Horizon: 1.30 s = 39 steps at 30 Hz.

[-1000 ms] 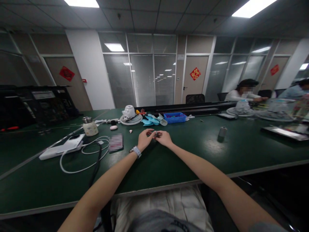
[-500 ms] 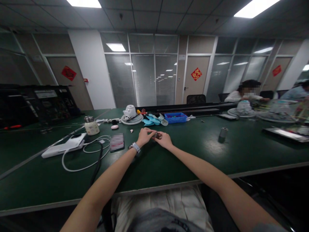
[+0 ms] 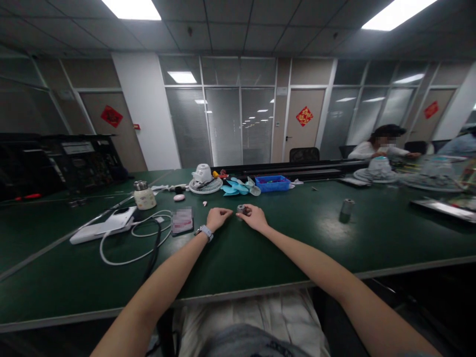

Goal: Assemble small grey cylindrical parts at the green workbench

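My right hand (image 3: pixel 254 218) is closed around a small grey metal cylinder (image 3: pixel 240 210), which stands upright with a round opening or recess in its top. Just left of it, a short gap away, my left hand (image 3: pixel 218 219) has its fingers pressed together in a pinch. Whatever may be between those fingertips is too small to make out. A second grey metal cylinder (image 3: pixel 348 206) stands by itself on the green table (image 3: pixel 297 238), well to the right of my hands.
Behind my hands lie light-blue fan blades (image 3: pixel 236 186), a blue bin (image 3: pixel 272 184) and a white fan part (image 3: pixel 203 174). At left are a jar (image 3: pixel 144 197), a white power bank (image 3: pixel 100 228) with cable, and a blurred card (image 3: pixel 182 221). A person (image 3: pixel 386 144) sits far right.
My hands were together on the cylinder. The left hand has drawn away to the left and down, fingers pinched, while the right hand keeps the cylinder, now upright.
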Tool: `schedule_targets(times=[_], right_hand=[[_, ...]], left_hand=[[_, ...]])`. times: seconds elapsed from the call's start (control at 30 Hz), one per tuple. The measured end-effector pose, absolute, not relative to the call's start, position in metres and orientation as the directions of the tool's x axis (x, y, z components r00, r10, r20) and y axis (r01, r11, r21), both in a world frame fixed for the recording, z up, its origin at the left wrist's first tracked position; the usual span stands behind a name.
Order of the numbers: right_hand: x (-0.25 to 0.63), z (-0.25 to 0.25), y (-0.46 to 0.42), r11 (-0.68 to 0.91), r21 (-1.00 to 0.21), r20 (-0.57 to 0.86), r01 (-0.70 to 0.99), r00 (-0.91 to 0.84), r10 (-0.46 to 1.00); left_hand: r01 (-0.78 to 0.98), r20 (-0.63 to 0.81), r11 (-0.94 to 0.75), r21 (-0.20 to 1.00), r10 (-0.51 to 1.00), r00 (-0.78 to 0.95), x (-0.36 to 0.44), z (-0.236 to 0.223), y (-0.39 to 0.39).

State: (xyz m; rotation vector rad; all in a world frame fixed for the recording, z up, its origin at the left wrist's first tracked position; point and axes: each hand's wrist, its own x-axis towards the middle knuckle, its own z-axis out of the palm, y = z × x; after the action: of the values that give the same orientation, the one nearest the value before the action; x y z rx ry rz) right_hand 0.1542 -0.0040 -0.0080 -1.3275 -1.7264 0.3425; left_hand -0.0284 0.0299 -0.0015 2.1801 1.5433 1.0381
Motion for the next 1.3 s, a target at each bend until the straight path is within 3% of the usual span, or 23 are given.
schedule_targets(times=[0.17,0.3,0.4,0.53,0.63,0.7,0.73,0.8,0.9,1.0,1.13,1.23,1.3], right_hand=[[0.203,0.011,0.004,0.178,-0.606,0.518,0.775,0.214,0.828],[0.263,0.017,0.011,-0.104,-0.563,0.493,0.82,0.434,0.754],[0.298,0.012,0.014,-0.247,-0.583,0.387,0.774,0.533,0.752],[0.308,0.01,0.011,-0.321,-0.627,0.273,0.71,0.586,0.763],[0.276,0.016,0.004,-0.219,-0.546,0.513,0.809,0.529,0.676],[0.237,0.017,-0.001,0.011,-0.391,0.696,0.92,0.288,0.658],[0.215,0.015,-0.003,0.178,-0.307,0.721,0.935,0.107,0.685],[0.172,0.008,-0.005,0.468,-0.211,0.644,0.858,-0.238,0.727],[0.13,-0.005,-0.005,0.615,-0.23,0.481,0.754,-0.462,0.745],[0.122,-0.009,-0.003,0.597,-0.287,0.415,0.749,-0.464,0.782],[0.148,0.002,0.001,0.564,-0.276,0.444,0.778,-0.418,0.793],[0.196,0.02,0.005,0.486,-0.254,0.552,0.836,-0.287,0.783],[0.239,0.031,0.007,0.378,-0.286,0.672,0.88,-0.097,0.734]], left_hand=[[0.761,0.364,-0.422,0.493,0.894,0.26,-0.032,-0.012,0.033],[0.742,0.362,-0.426,0.517,0.895,0.262,-0.03,-0.01,0.033],[0.71,0.388,-0.378,0.595,0.908,0.158,-0.031,-0.009,0.034],[0.642,0.386,-0.246,0.726,0.919,-0.084,-0.034,-0.009,0.036],[0.615,0.369,-0.212,0.76,0.919,-0.139,-0.033,-0.009,0.035],[0.614,0.378,-0.216,0.759,0.914,-0.146,-0.032,-0.009,0.034],[0.615,0.385,-0.22,0.757,0.911,-0.147,-0.031,-0.009,0.034],[0.62,0.402,-0.23,0.75,0.903,-0.152,-0.03,-0.01,0.033],[0.633,0.408,-0.233,0.738,0.901,-0.145,-0.028,-0.01,0.032],[0.641,0.4,-0.236,0.73,0.909,-0.12,-0.028,-0.009,0.031],[0.645,0.381,-0.229,0.729,0.919,-0.104,-0.028,-0.008,0.031],[0.645,0.367,-0.22,0.732,0.925,-0.101,-0.029,-0.009,0.031],[0.645,0.368,-0.224,0.731,0.925,-0.096,-0.029,-0.009,0.031]])
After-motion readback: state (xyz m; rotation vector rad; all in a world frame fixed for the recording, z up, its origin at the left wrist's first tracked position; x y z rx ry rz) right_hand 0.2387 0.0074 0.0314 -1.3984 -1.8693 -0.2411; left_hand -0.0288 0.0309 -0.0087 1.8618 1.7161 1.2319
